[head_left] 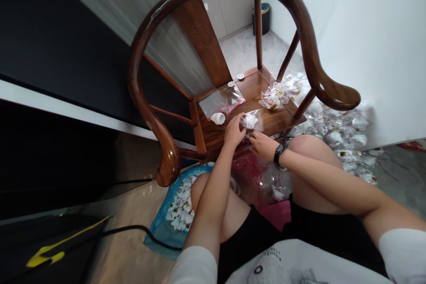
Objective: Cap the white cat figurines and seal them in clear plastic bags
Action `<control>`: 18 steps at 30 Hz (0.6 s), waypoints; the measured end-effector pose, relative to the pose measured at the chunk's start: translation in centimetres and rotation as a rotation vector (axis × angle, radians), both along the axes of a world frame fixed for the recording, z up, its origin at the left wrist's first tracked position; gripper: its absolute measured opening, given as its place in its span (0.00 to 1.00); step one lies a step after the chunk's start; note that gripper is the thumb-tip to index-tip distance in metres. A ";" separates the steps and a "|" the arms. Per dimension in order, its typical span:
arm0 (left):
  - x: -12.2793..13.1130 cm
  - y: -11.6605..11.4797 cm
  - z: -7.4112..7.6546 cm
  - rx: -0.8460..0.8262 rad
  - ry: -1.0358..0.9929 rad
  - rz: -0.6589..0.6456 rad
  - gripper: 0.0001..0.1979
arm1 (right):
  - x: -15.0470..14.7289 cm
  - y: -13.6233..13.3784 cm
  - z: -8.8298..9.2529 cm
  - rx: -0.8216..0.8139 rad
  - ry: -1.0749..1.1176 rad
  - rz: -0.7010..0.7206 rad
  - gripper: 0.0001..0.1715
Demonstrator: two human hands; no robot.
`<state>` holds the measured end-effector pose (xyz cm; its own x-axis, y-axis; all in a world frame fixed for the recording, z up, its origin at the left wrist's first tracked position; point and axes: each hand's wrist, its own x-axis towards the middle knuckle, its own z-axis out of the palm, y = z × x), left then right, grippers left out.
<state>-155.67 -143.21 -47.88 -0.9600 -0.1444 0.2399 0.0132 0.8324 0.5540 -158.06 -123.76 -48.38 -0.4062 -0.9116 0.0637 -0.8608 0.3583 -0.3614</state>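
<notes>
A small clear plastic bag (252,120) with a white figurine (249,120) inside lies at the front of the wooden chair seat (253,91). My left hand (234,131) pinches the bag's left edge. My right hand (262,145) curls at its lower edge, and I cannot tell whether it grips. To the left lie a flat clear bag with a red strip (221,102) and a white ceramic piece (217,118). A knotted cluster of bagged figurines (273,98) rests at the seat's right. Two small white caps (230,84) stand near the backrest.
The curved dark wooden chair arm (143,66) arches around the seat. A large heap of bagged white figurines (342,128) covers the floor at right. A blue bag of white pieces (178,206) lies below left, red plastic (249,173) sits between my knees, and a black cable (133,228) crosses the floor.
</notes>
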 end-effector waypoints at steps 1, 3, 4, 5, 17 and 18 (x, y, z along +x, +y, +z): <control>0.1 -0.2 0.0 -0.001 -0.021 -0.027 0.40 | 0.0 -0.1 0.0 -0.005 -0.002 0.002 0.14; 0.4 -1.0 0.0 -0.007 -0.094 -0.081 0.49 | -0.2 -0.4 -0.1 -0.015 -0.021 0.008 0.13; 0.7 -1.4 -0.1 -0.010 -0.136 -0.102 0.52 | -0.3 -0.7 -0.2 -0.015 -0.036 0.015 0.13; 1.0 -1.9 -0.1 -0.011 -0.173 -0.118 0.53 | -0.5 -0.9 -0.3 -0.009 -0.049 0.022 0.14; 3.5 -3.4 0.2 -0.159 -0.409 -0.156 0.49 | -1.3 -3.0 -1.1 0.033 -0.005 -0.009 0.11; 3.5 -3.3 0.2 -0.167 -0.414 -0.153 0.49 | -1.1 -3.1 -1.1 0.040 -0.019 -0.012 0.10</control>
